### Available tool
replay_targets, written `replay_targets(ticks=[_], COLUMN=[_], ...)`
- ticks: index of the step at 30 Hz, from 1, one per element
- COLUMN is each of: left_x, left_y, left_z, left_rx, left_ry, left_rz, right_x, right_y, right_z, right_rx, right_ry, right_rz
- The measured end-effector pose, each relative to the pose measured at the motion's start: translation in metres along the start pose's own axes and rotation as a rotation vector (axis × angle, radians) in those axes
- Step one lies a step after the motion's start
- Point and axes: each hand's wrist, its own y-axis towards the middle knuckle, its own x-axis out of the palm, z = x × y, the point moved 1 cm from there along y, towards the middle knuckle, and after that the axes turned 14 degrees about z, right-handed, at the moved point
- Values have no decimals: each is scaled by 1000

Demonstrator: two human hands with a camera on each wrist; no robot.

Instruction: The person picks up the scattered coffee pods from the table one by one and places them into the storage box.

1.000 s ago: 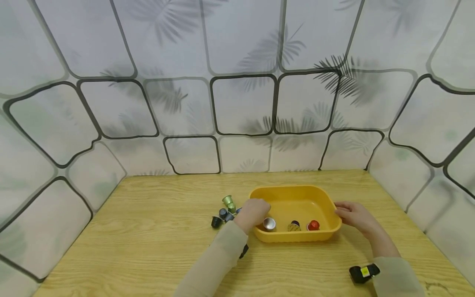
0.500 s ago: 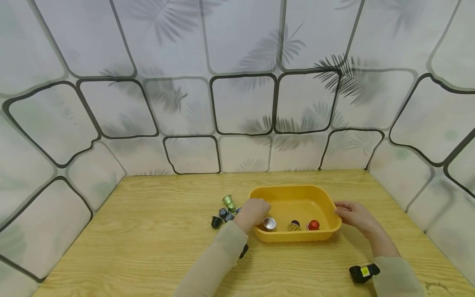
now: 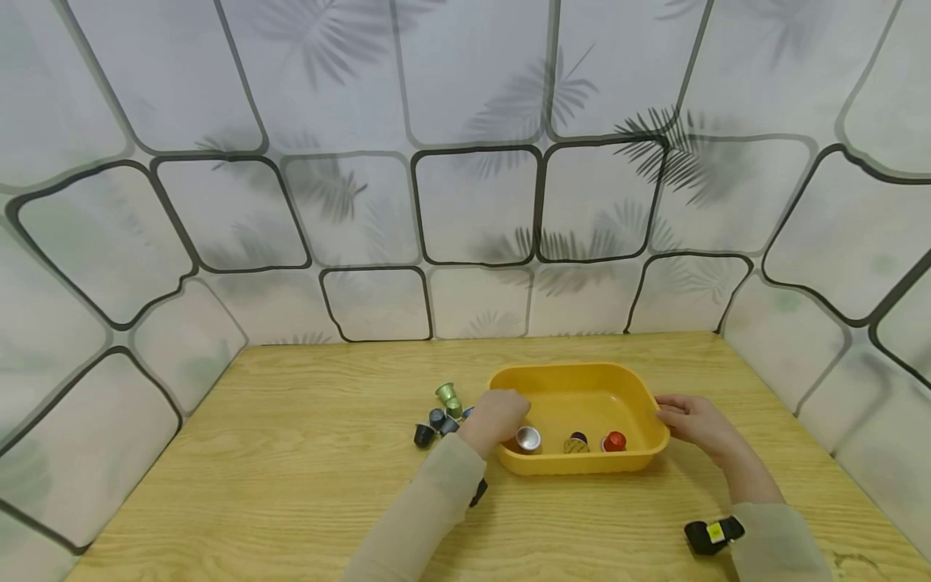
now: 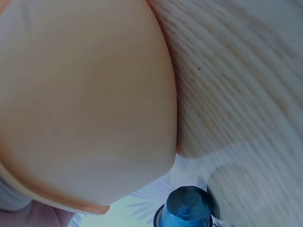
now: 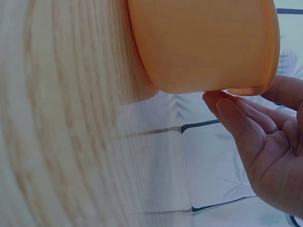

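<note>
Resting on a pale yellow wood-grain table (image 3: 313, 453), a glossy yellow, rounded-rectangle tray (image 3: 579, 463) shows smooth walls and a thin, turned-out rim. Inside, along its near side, lie three small capsules: a silver capsule (image 3: 528, 439) at the left, a dark capsule with a gold patterned lid (image 3: 576, 444) in the middle, and a shiny red capsule (image 3: 615, 441) at the right.

The tray sits between the two hands. At its right end the right hand (image 3: 694, 420) pinches the rim, with fingertips against the outer wall. Over its left end reaches the left hand (image 3: 498, 416), just beside the silver capsule; its fingers are mostly hidden, so I cannot tell whether they are curled on anything. In the left wrist view a pale grey curved thing (image 4: 9, 196) shows at that hand, partly cut off by the picture's edge.

Just left of the tray, a loose cluster holds two metallic green capsules (image 3: 454, 406), two slate-blue capsules (image 3: 437, 418), a black capsule (image 3: 424, 436) and a bright blue capsule (image 3: 469, 412) partly covered by the left hand. The left arm's beige sleeve (image 3: 418, 509) crosses the table in front of this cluster. Behind stands a white cloth backdrop (image 3: 476, 206) with dark outlines and grey leaves.
</note>
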Motion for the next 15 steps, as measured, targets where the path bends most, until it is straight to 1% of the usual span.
replay_targets(ticks=[6, 15], left_x=[0, -5], left_y=[-1, -3], left_z=[0, -2], left_rx=[-1, -4], left_ry=[-17, -49], left_rz=[9, -13], right_x=[0, 0], right_y=[0, 0], right_z=[0, 0], right_rx=[-1, -14], right_ry=[8, 20], right_rz=[3, -7])
